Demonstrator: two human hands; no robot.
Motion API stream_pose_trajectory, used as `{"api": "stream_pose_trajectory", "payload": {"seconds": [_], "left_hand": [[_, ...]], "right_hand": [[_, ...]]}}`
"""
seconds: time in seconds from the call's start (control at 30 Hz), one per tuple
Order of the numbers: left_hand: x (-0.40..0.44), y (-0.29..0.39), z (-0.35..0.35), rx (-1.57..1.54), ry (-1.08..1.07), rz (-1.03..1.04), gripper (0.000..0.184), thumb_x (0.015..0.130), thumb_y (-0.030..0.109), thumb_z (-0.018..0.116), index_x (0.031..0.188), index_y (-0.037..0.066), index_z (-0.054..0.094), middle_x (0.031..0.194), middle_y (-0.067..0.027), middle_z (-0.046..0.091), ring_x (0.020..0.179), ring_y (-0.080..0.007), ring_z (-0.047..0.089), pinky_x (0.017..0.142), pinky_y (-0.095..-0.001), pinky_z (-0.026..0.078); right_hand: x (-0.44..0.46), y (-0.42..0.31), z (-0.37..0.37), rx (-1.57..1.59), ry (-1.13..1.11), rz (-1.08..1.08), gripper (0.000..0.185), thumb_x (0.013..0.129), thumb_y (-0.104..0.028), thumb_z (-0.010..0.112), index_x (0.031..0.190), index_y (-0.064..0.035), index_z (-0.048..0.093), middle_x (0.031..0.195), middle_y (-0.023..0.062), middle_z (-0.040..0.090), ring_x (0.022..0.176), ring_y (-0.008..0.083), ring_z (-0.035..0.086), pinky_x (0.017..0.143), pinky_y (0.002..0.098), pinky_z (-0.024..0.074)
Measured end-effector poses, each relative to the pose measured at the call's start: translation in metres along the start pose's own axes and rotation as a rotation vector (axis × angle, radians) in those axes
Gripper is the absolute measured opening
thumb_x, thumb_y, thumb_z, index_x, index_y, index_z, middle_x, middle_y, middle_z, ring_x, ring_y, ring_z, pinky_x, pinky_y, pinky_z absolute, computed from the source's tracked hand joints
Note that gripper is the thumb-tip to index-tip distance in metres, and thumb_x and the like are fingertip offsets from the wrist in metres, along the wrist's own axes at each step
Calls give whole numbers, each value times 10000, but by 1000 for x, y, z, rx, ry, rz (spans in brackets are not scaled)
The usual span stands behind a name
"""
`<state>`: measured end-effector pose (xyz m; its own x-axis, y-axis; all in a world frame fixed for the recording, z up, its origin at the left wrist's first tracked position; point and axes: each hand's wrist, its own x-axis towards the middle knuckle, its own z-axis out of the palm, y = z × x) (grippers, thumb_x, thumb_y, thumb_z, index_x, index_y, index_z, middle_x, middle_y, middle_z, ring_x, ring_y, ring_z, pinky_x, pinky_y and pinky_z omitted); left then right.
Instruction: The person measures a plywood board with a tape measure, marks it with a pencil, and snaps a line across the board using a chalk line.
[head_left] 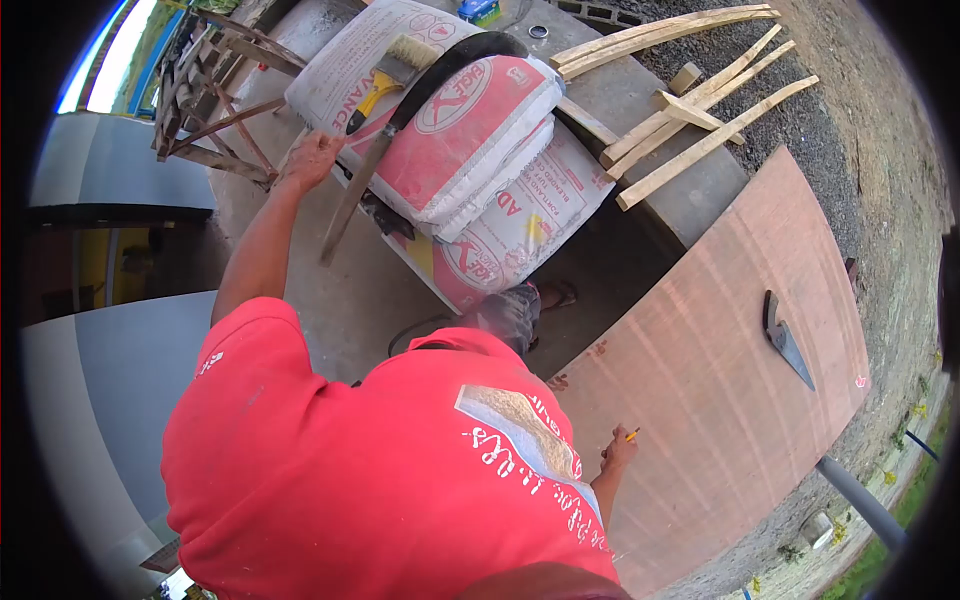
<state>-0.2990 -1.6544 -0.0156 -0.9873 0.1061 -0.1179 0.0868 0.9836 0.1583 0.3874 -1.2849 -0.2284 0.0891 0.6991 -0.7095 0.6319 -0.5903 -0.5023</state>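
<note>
On the plywood (700, 260), the right hand (618, 455) pinches a pencil (632, 435); sweeping wide could knock the saw (792, 354). Whether the left hand (311, 160) pinches, I cannot tell.

The upper bag (355, 55) reads "ADVANCE", the lower bag (545, 195) "PORTLAND"; the shirt's (370, 450) lettering is unclear.

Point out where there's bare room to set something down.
The board is bare between the saw and right hand, and from the saw toward the wood strips. Crowded: the cement bags, where the brush and long-handled tool lie.
</note>
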Motion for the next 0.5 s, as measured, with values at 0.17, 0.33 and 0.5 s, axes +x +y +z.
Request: {"api": "stream_pose_trajectory", "payload": {"seconds": [0.17,0.33,0.5], "left_hand": [[-45,-191,51,-118,151,-513,538,959,494,390,1220,57,563,1180,-194,608,1098,-382,571,900,-498,450],[-103,-309,147,-177,-186,-483,470,926,431,505,1234,79,562,1134,-132,643,1006,-301,624,735,-433,548],[-103,-229,136,-400,-372,-483,398,888,426,570,1074,77,619,943,-113,651,878,-263,641,646,-425,561]], "right_hand": [[-31,48,-8,-27,15,70,176,820,-196,596,771,-38,539,604,13,475,399,129,403,324,289,303],[-56,93,-28,-176,-5,110,231,826,-212,609,885,10,587,778,105,619,411,158,444,324,291,320],[-70,96,-47,-327,18,113,293,848,-240,622,955,30,588,871,153,658,445,180,492,332,294,343]]}}
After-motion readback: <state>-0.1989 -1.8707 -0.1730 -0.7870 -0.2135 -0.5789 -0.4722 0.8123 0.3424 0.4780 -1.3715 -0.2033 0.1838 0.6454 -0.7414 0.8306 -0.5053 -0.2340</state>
